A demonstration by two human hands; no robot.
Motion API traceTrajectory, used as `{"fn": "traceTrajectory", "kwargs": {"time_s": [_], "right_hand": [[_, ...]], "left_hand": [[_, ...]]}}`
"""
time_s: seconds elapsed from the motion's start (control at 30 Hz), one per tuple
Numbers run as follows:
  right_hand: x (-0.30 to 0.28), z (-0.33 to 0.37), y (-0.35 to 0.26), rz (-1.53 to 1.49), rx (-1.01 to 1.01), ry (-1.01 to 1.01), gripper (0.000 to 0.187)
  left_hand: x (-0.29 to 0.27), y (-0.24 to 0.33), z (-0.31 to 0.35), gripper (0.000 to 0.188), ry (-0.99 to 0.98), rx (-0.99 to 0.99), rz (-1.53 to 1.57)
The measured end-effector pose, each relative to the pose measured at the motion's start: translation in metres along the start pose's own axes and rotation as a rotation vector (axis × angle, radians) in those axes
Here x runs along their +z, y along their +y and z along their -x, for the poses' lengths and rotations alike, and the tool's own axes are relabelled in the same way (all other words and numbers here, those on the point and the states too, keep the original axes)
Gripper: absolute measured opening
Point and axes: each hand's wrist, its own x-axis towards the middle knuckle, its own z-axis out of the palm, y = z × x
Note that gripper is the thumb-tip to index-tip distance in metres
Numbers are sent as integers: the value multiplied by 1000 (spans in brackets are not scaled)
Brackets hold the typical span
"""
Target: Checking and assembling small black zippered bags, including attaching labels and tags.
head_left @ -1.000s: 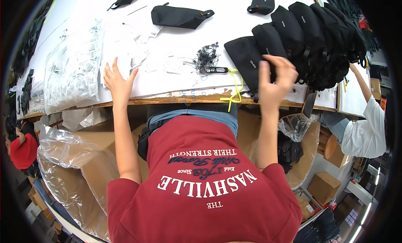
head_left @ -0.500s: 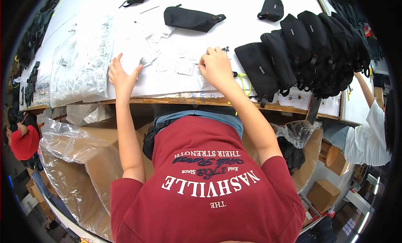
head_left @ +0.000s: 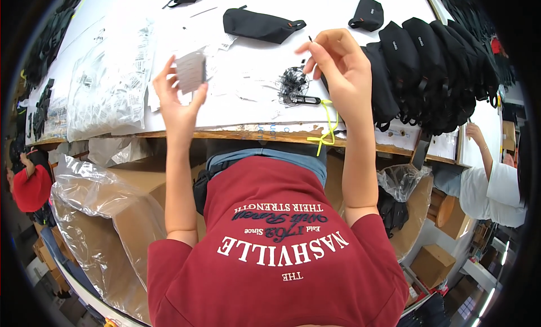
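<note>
I now see the left hand [head_left: 179, 104] holding a grey card block [head_left: 190, 73] between thumb and fingers, while the right hand [head_left: 346, 73] has risen from the black cord tangle [head_left: 293, 82], fingertips narrowed, perhaps on one blurred strand, so card and cord may both be ready.

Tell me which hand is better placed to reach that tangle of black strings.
Probably your right hand: it hovers beside the tangle of black strings, though it may be pinching something small. Your left hand is farther off and holds a grey card stack.
</note>
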Motion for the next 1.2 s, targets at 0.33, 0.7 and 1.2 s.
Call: {"fn": "traceTrajectory", "kwargs": {"time_s": [0.33, 0.7, 1.2], "right_hand": [[26, 43, -12, 92, 3, -109, 9], [29, 48, -10, 189, -94, -39, 10], [8, 55, 14, -277, 303, -454, 12]], "left_hand": [[37, 63, 31, 28, -147, -37, 360], [40, 65, 36, 21, -172, 23, 347], [38, 40, 28, 7, -657, -292, 417]]}}
